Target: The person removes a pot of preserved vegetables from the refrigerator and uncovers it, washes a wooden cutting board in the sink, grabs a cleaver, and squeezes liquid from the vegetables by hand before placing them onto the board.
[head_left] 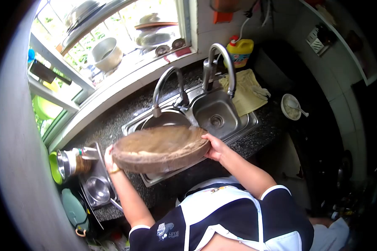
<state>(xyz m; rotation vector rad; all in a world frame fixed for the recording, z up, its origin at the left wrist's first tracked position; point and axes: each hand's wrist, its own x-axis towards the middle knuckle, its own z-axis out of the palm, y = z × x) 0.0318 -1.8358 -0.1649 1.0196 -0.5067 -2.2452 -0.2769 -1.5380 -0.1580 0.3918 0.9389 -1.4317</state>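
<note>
A thick round wooden board (161, 146), brown and slightly smeared by motion, is held up over the left sink basin and the counter edge. My left hand (110, 160) grips its left rim, with a yellow band at the wrist. On the opposite side, my right hand (214, 147) holds the right rim. The board hides much of the left basin (165, 118), whose curved tap (167, 81) rises behind it. To the right, the other basin (216, 117) shows its drain, under a second tap (219, 54).
A yellow cloth (244, 94) and a yellow bottle (241, 52) are right of the sink. A bowl with a spoon (290, 107) stands farther right. At left, a metal tray (97, 155) holds a small pan (98, 189). A pot (106, 53) sits by the window.
</note>
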